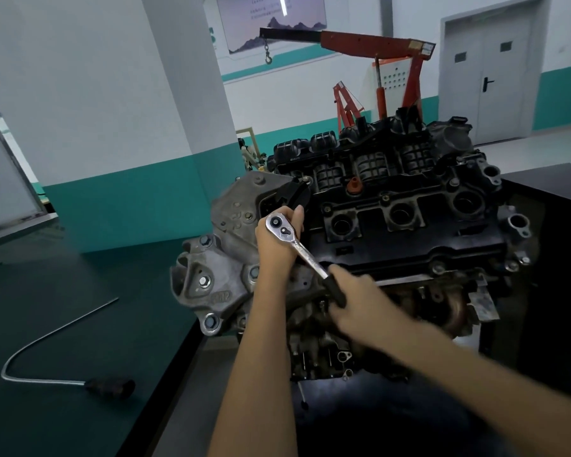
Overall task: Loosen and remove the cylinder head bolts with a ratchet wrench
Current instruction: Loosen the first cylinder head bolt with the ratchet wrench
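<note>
A car engine stands in front of me, its black cylinder head cover [409,225] facing up. A chrome ratchet wrench [305,253] lies across the cover's near left corner. My left hand [276,242] curls around the ratchet's round head from below. My right hand [360,303] grips the wrench's black handle lower right of it. The bolt and any socket under the head are hidden by the tool and my left hand. Small bolts [437,268] show along the cover's front edge.
A dark green workbench [63,308] lies to the left, with a bent metal rod with a black grip [60,364] on it. A black cabinet [548,183] stands at the right. A red engine hoist [376,51] and a white pillar stand behind.
</note>
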Motion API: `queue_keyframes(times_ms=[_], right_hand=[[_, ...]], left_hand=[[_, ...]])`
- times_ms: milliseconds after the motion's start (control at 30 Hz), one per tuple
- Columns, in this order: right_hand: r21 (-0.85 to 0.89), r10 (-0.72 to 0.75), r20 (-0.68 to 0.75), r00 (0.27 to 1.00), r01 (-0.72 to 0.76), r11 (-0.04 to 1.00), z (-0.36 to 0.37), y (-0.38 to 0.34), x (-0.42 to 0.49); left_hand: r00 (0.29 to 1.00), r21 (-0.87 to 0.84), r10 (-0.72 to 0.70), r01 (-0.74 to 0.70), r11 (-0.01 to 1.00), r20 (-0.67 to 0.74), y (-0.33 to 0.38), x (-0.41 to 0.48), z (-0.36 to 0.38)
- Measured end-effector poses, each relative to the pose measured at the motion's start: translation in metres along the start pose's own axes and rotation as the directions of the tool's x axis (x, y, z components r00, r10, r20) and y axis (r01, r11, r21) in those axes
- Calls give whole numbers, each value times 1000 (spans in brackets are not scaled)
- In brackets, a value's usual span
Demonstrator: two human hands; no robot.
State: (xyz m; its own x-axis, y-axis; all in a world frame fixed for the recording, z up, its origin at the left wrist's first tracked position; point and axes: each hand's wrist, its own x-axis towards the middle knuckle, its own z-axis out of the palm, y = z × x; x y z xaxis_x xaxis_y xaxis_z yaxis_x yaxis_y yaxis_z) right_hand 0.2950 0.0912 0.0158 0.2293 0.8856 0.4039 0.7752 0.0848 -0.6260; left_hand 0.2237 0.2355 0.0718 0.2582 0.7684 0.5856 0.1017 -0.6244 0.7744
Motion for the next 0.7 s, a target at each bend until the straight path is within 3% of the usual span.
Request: queue_keyframes(times_ms=[67, 167, 233, 267, 333, 400, 500, 600, 700], right_hand=[[-244, -70, 79, 994, 87, 966, -50, 12, 21], [-587, -142, 160, 977, 210, 782, -106, 11, 55], [-671, -189, 160, 969, 247, 699, -109, 5, 62], [-672, -191, 126, 973, 226, 705, -101, 5, 57], [-569, -136, 28, 990, 128, 812, -74, 7, 34], [-279, -19, -26, 999, 11, 960, -36, 6, 7], [58, 59, -69, 996, -55, 997, 20, -11, -9], [158, 70, -108, 992, -53, 986, 49, -24, -10], [97, 40, -56, 998, -34, 995, 25, -13, -6]], left_hand=[[999, 3, -12, 11, 1000, 45, 0, 2, -1], [997, 22, -30, 28, 999, 66, 3, 3, -1], [998, 8, -41, 41, 999, 46, 4, 2, -2], [998, -3, -51, 51, 999, 32, 4, 2, -2], [998, 5, -69, 69, 998, 6, 4, 1, 0], [998, 22, -64, 65, 998, -21, 7, 1, 2], [997, 54, -25, 29, 998, -74, 6, 1, 4], [996, 57, -11, 16, 998, -88, 4, 0, 2], [999, 47, -10, 12, 999, -47, 3, 0, 1]])
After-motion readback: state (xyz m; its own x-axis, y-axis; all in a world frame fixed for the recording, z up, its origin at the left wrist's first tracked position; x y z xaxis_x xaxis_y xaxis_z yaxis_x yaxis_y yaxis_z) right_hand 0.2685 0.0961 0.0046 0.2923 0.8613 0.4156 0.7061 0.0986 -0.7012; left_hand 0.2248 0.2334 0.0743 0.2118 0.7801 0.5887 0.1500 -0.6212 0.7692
